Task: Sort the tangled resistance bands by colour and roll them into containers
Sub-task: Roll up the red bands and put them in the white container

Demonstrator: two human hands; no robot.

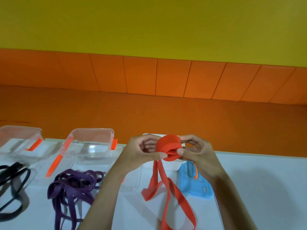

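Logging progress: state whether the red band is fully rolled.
Partly rolled: flat red elastic band coiled between left hand and right hand; loose tails hang down.

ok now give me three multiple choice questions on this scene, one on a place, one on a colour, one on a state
1. Where do the purple bands lie?
A. on the table, before the clear container
B. inside that container
C. on a blue lid

2. What colour is the band pinched by the left hand and right hand?
A. black
B. purple
C. red

3. How far is that band rolled?
A. fully
B. partly, with a tail hanging
C. not at all

Answers: 1 A, the pile rests on the white surface outside the container. 2 C, the roll between the thumbs is red. 3 B, loose red strands hang below the roll.
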